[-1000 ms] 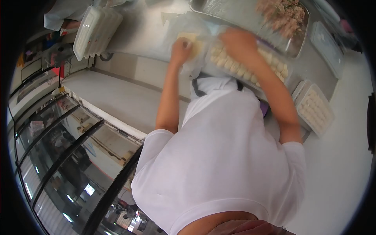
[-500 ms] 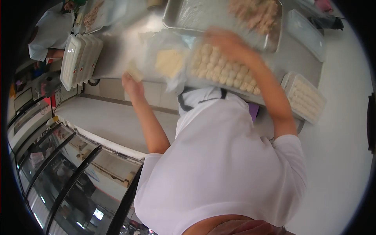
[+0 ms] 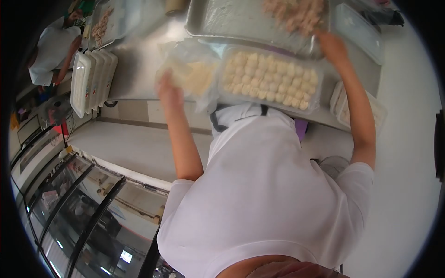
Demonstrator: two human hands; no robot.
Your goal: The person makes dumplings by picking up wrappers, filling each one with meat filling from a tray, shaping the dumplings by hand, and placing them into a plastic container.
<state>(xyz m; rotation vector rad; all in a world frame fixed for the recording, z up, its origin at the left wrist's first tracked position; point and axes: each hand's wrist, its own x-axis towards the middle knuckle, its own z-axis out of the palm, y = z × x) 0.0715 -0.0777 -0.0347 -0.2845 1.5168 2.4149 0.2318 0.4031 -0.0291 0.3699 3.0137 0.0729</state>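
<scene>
My left hand (image 3: 169,90), blurred, is closed on a thin pale dumpling wrapper (image 3: 176,67). Just beyond it a stack of yellowish wrappers (image 3: 200,78) lies on a clear plastic bag (image 3: 211,58). My right hand (image 3: 331,47) is at the near right corner of a metal tray (image 3: 232,21), close to a heap of pinkish minced meat (image 3: 301,16). Its fingers are smeared, so what they hold does not show. Between my hands, a clear plastic container (image 3: 222,88) carries rows of round dumplings (image 3: 269,76).
Another dumpling container (image 3: 345,113) stands at the right, partly behind my right arm. A clear lid (image 3: 357,34) lies at the far right. Upright plastic containers (image 3: 92,81) stand at the left end of the steel table (image 3: 139,69). A co-worker (image 3: 53,51) is beyond them.
My right hand has moved from above the dumplings to the right, to the metal tray's corner by the meat. My left hand has shifted right with the wrapper, towards the stack.
</scene>
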